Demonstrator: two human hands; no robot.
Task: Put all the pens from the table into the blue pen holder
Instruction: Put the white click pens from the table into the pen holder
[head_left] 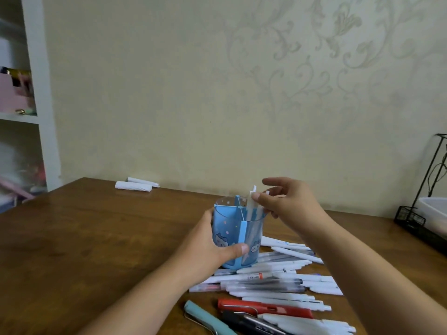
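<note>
Left hand [212,240] gripped translucent blue plastic pen holder [238,228] mid-table; right hand [287,201] pinched white pens [254,201] into its right compartment. Best lower straight, holder steadied. Loose pen pile [278,284] lay near.
</note>
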